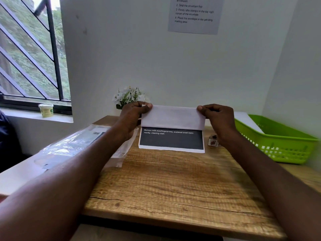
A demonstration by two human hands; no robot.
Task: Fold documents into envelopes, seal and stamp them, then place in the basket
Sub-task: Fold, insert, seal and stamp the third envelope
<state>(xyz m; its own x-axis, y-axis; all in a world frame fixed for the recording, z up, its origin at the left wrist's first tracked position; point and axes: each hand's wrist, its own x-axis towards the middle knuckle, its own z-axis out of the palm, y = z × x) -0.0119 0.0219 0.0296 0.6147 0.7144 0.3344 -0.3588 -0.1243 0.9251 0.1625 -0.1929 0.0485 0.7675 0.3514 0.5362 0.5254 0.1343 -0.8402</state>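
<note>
A printed document (172, 126) lies at the far middle of the wooden table (173, 185). Its far part is lifted and bent over toward me, white back showing, above a dark printed block with white text. My left hand (132, 117) pinches the raised edge at its left corner. My right hand (218, 120) pinches the right corner. A green plastic basket (278, 145) stands at the table's right side with a white sheet or envelope inside. A small strip of stamps (213, 140) lies just right of the document, partly behind my right wrist.
Clear plastic packaging (73, 141) with envelopes lies on the left, partly under my left forearm. A small pot of white flowers (129, 97) stands behind the document against the wall. A lidded tub (46, 110) sits on the windowsill. An instruction sheet (194, 14) hangs on the wall.
</note>
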